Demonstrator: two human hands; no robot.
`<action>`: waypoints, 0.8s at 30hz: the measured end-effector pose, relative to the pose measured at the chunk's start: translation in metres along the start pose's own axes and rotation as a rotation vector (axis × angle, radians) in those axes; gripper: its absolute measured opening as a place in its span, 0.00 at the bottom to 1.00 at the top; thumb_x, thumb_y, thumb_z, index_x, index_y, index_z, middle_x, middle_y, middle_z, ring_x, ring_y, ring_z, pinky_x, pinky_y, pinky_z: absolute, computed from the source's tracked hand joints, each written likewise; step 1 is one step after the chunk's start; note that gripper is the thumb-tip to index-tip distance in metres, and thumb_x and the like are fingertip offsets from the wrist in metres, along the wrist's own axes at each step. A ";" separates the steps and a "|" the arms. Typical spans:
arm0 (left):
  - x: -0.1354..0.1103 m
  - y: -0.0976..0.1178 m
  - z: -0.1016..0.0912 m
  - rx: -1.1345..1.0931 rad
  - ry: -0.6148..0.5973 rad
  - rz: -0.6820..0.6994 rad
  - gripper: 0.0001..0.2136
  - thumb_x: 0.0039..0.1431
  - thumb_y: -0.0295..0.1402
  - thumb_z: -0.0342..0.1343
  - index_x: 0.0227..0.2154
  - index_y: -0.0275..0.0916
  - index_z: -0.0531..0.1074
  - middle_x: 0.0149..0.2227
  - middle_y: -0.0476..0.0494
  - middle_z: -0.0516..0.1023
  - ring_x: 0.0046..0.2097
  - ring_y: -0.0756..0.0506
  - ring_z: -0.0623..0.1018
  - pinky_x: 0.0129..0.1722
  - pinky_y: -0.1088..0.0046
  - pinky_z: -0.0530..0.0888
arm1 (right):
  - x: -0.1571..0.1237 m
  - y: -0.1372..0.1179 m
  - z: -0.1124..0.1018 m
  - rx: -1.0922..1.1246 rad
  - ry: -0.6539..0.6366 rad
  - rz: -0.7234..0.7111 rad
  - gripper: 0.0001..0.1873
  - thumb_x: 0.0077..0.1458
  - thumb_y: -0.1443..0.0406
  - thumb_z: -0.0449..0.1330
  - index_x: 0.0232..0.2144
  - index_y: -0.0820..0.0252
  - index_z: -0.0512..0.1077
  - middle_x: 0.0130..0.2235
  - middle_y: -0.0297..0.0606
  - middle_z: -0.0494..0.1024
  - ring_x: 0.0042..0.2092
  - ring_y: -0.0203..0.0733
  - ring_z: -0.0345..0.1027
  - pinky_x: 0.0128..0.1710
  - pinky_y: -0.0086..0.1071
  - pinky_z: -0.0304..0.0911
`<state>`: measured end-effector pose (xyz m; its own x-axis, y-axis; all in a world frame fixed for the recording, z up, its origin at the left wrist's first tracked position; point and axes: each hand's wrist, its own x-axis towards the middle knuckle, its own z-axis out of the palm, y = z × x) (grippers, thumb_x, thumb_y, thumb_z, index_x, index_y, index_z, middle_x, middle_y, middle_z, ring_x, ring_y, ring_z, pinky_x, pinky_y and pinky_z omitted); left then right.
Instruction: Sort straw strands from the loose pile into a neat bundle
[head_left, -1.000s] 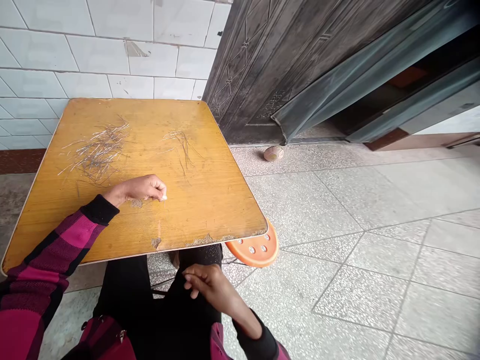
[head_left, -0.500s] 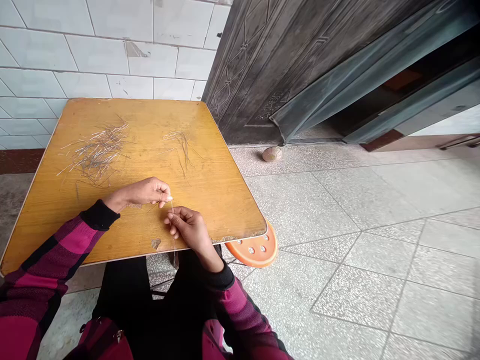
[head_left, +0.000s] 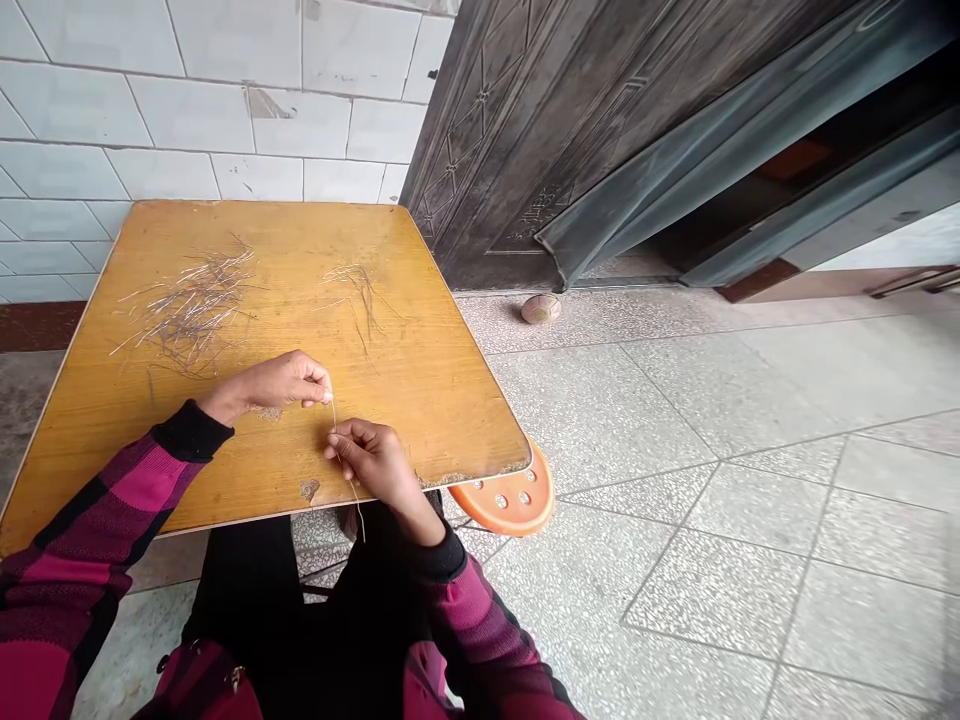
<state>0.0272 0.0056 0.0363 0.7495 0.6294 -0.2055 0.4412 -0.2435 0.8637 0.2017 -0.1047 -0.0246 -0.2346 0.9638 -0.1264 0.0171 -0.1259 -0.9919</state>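
On my feed the left hand [head_left: 281,380] is nearly closed above the counter [head_left: 450,420], thumb and forefinger pinching the upper end of one thin wire [head_left: 359,510]. Just nearer to me, I have the right hand [head_left: 375,460] with its thumb and forefinger drawn together on the same wire, lower down, the other fingers loosely curled. The strand spans the short gap between the two hands, then runs on below the right one and hangs past the counter's near edge, slightly bent.

Beyond the left hand I see a larger tangled pile of wires [head_left: 191,310]; to its right, well apart, lies a smaller loose bunch [head_left: 364,295]. The near edge of the counter is chipped in places. An orange stool [head_left: 517,512] shows partly under the near right corner. Farther out, I make out a rounded object [head_left: 541,309] on the speckled floor [head_left: 720,560], near a dark carved door [head_left: 510,180]. White wall tiles [head_left: 180,110] back the counter.
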 end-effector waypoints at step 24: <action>0.002 -0.002 -0.005 -0.204 0.114 -0.079 0.10 0.48 0.37 0.58 0.19 0.35 0.72 0.18 0.51 0.68 0.22 0.54 0.62 0.25 0.76 0.57 | -0.086 0.025 0.000 -0.057 -0.018 0.226 0.20 0.57 0.51 0.57 0.25 0.63 0.71 0.21 0.34 0.74 0.17 0.31 0.66 0.16 0.23 0.61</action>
<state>0.0255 0.0108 0.0367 0.6509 0.7226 -0.2326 0.3790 -0.0438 0.9244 0.2223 -0.1909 -0.0386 -0.2361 0.9082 -0.3456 0.1263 -0.3240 -0.9376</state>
